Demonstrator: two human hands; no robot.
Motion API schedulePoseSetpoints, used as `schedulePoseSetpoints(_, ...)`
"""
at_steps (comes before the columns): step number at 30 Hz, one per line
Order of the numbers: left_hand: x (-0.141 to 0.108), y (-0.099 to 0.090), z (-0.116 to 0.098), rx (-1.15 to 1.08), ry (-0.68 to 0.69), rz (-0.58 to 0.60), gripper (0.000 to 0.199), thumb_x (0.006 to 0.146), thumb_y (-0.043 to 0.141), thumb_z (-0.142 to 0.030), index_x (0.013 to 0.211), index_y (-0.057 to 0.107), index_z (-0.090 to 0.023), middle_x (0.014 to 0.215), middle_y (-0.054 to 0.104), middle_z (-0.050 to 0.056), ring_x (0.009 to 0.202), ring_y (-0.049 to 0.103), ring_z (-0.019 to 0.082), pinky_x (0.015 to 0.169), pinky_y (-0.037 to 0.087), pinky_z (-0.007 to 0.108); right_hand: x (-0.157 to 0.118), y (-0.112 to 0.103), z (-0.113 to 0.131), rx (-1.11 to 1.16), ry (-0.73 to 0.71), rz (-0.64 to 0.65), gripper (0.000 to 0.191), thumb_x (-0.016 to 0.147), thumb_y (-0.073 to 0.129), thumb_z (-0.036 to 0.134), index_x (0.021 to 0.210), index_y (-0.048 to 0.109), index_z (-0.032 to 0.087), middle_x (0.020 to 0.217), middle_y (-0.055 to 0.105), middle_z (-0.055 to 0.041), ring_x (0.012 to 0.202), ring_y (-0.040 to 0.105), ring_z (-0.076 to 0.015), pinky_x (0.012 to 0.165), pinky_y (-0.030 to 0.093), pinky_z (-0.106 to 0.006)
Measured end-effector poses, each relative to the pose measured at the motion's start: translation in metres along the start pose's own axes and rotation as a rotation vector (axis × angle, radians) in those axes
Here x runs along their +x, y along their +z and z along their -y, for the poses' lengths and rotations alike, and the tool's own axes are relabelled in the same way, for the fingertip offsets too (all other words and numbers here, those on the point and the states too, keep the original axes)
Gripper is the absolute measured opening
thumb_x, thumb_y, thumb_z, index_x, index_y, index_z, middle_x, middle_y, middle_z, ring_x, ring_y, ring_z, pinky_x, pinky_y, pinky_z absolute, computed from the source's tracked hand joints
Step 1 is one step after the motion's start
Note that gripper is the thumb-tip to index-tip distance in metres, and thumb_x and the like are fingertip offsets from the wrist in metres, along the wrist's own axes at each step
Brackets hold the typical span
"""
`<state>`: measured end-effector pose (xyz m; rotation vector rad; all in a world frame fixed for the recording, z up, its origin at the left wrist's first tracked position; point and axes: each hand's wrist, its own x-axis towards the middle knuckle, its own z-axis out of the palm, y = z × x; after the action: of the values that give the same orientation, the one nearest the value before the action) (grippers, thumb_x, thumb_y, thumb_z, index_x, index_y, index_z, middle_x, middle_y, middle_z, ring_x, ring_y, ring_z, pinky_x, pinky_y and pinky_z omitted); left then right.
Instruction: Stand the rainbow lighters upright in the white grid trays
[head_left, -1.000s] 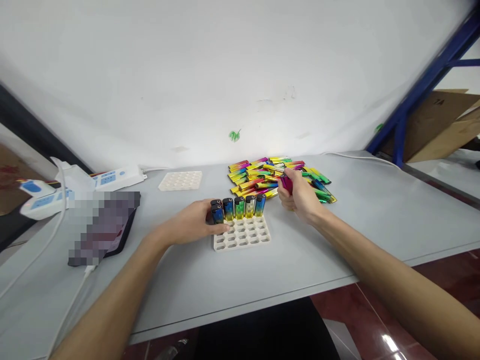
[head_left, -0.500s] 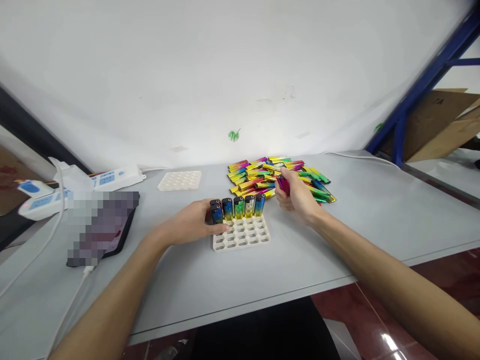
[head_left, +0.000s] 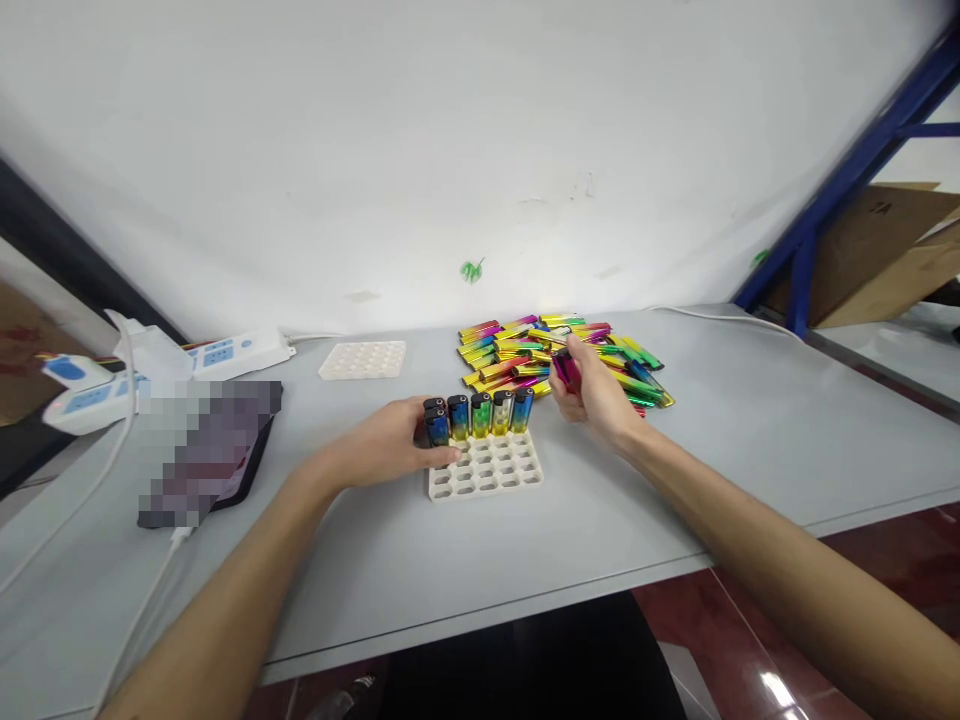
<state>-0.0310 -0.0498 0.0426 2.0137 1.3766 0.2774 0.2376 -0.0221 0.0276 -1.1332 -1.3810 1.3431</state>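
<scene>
Your left hand [head_left: 381, 443] hugs the left side of the white holed tray [head_left: 486, 493] | your right hand [head_left: 598, 393] squeezes a pink lighter [head_left: 568, 372] (by the shiny pile [head_left: 504, 372]) | keep the tray still, grip gently

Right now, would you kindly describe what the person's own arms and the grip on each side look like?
The left grip and right grip are ungloved human hands, with no rings on the fingers that show. The left forearm and right forearm are slim and bare to the picture's edge: no sleeve, watch, bracelet or attached cable is visible, nor any clear marking.
</scene>
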Motion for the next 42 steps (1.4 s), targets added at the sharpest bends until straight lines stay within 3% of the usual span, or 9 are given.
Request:
schedulePoseSetpoints(5,0.0,0.0,0.001,0.035,-0.004,-0.016,0.045,0.077,0.068,-0.054,0.11,0.063,-0.024,0.104,0.072,0.001,0.093,0.066,0.023,0.072,0.048,0.029,-0.006,-0.003,0.009,-0.066,-0.161,-0.059,0.037,0.093,0.047,0.05,0.071,0.054,0.02,0.065,0.05,0.0005,0.054,0.043,-0.0121,0.05,0.036,-0.026)
schedulePoseSetpoints(8,0.001,0.001,0.004,0.052,0.005,-0.024,0.045,0.077,0.067,-0.056,0.109,0.063,-0.024,0.103,0.072,0.001,0.092,0.066,0.023,0.072,0.048,0.029,-0.013,-0.007,0.018,-0.143,-0.291,-0.027,0.026,0.088,0.064,0.042,0.076,0.058,0.02,0.068,0.05,0.0021,0.058,0.043,-0.0111,0.052,0.036,-0.025)
schedulePoseSetpoints(11,0.002,0.003,0.004,0.057,0.024,-0.032,0.048,0.077,0.067,-0.057,0.11,0.062,-0.023,0.104,0.072,0.002,0.093,0.066,0.023,0.073,0.048,0.03,-0.021,-0.008,0.024,-0.119,-0.374,0.037,0.024,0.087,0.069,0.045,0.085,0.062,0.022,0.07,0.054,0.0019,0.06,0.047,-0.0116,0.051,0.038,-0.026)
schedulePoseSetpoints(15,0.001,0.003,0.001,0.027,0.04,-0.046,0.044,0.076,0.068,-0.053,0.109,0.062,-0.024,0.103,0.072,0.002,0.092,0.066,0.023,0.074,0.049,0.03,-0.031,0.007,0.023,-0.186,-0.514,0.036,0.024,0.084,0.073,0.041,0.099,0.065,0.024,0.076,0.062,0.0004,0.065,0.057,-0.0138,0.057,0.048,-0.029)
schedulePoseSetpoints(22,-0.003,0.004,-0.003,-0.092,0.089,0.021,0.037,0.077,0.069,-0.047,0.105,0.061,-0.024,0.1,0.071,0.0,0.09,0.067,0.022,0.075,0.05,0.03,-0.044,0.04,0.001,-0.625,-0.749,0.073,0.018,0.088,0.07,0.034,0.102,0.067,0.023,0.086,0.07,-0.0029,0.061,0.061,-0.0117,0.055,0.053,-0.026)
schedulePoseSetpoints(33,-0.002,0.005,-0.004,-0.05,0.082,-0.015,0.04,0.074,0.073,-0.052,0.101,0.062,-0.024,0.094,0.07,-0.001,0.083,0.065,0.021,0.069,0.048,0.03,-0.04,0.046,-0.012,-0.674,-0.692,0.08,0.023,0.09,0.068,0.039,0.106,0.062,0.023,0.09,0.072,-0.0034,0.057,0.059,-0.0106,0.053,0.048,-0.024)
schedulePoseSetpoints(38,-0.002,0.004,-0.007,-0.04,0.053,-0.026,0.041,0.073,0.072,-0.056,0.097,0.062,-0.024,0.09,0.069,-0.001,0.081,0.064,0.02,0.066,0.047,0.03,-0.04,0.047,-0.013,-0.746,-0.636,0.034,0.021,0.09,0.067,0.043,0.096,0.059,0.024,0.077,0.069,-0.0002,0.054,0.058,-0.0112,0.049,0.042,-0.024)
schedulePoseSetpoints(42,-0.002,0.006,-0.006,-0.04,0.055,-0.037,0.038,0.074,0.07,-0.055,0.094,0.061,-0.024,0.089,0.069,-0.002,0.079,0.063,0.02,0.065,0.047,0.03,-0.041,0.047,-0.009,-0.807,-0.677,0.087,0.017,0.096,0.059,0.037,0.102,0.062,0.023,0.09,0.072,-0.0039,0.057,0.06,-0.0111,0.052,0.043,-0.025)
